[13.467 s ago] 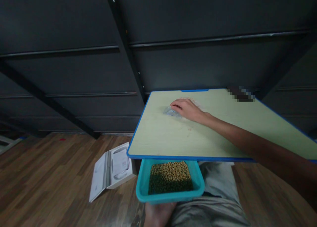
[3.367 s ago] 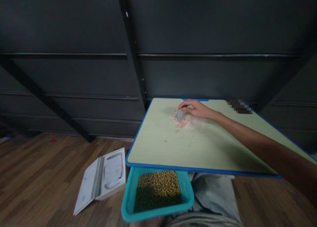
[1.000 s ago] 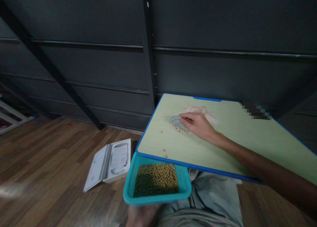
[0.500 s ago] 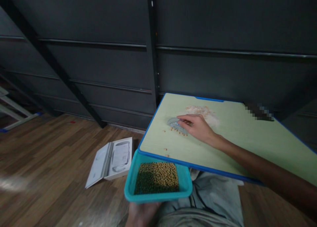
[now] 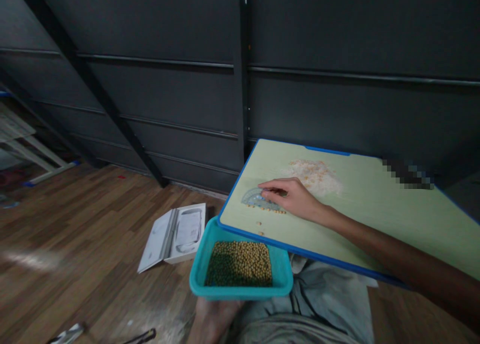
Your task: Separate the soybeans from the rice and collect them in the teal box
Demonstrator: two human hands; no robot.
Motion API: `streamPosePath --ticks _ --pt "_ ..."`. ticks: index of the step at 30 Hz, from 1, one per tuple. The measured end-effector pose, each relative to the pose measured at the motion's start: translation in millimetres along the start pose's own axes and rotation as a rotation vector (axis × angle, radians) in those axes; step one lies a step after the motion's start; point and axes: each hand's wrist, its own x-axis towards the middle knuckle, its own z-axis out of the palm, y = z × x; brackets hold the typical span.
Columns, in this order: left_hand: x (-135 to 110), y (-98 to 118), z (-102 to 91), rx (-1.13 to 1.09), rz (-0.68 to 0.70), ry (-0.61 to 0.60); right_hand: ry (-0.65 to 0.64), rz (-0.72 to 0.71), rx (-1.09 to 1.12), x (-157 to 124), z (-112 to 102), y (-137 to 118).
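My right hand (image 5: 296, 201) rests on the pale green table (image 5: 375, 219) with its fingers pressed on a clear plastic protractor (image 5: 253, 198). Several loose yellow beans (image 5: 270, 211) lie along the protractor's near edge, and two more beans (image 5: 259, 228) lie close to the table's blue front rim. Behind the hand sits a pile of white grains mixed with beans (image 5: 315, 175). My left hand (image 5: 212, 319) holds a teal tray (image 5: 200, 271) full of beans from underneath, just below the table's front edge; only part of this hand shows.
An open white box (image 5: 174, 234) lies on the wooden floor to the left. A dark metal wall with a slanted beam stands behind the table. My lap in grey trousers (image 5: 318, 314) is under the table. A dark object (image 5: 407, 176) sits at the table's far right.
My right hand has drawn the protractor and a row of beans nearer to the table's front left edge, away from the pile. The tray stays under that edge.
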Motion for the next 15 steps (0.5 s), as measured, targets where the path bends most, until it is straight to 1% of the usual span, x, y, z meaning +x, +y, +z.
streamPosePath --ticks 3,6,7,11,12,13,15 --pt "0 1 3.8 -0.023 -0.009 -0.036 -0.050 -0.005 0.052 -4 3 -9" --pt "0 0 6.3 -0.022 -0.029 -0.075 -0.082 -0.043 0.056 -12 6 -19" --pt "0 0 7.0 -0.021 -0.025 -0.062 -0.089 -0.062 0.053 -15 7 -22" --pt "-1 -4 8.8 -0.002 0.022 0.111 -0.086 -0.118 0.037 -27 9 -30" --pt "-1 -5 9.0 0.007 0.023 0.133 -0.081 -0.122 0.031 -29 10 -32" --pt "-1 -6 9.0 0.014 0.021 0.133 -0.075 -0.126 0.025 -31 11 -33" --pt "1 -6 8.4 0.015 0.008 0.084 -0.067 -0.138 0.016 -33 11 -35"
